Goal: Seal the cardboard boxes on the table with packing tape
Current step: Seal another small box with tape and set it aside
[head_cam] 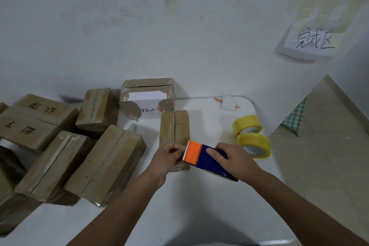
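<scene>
**Both hands on the dispenser over a small box**

The right hand reaches in from the lower right, fingers wrapped around the blue-and-orange tape dispenser. The left hand, forearm angled up from below, has curled fingers pinching at the dispenser's toothed orange edge. Beneath them a small cardboard box lies mid-table; more boxes crowd the left, two yellow tape rolls the right.
</scene>
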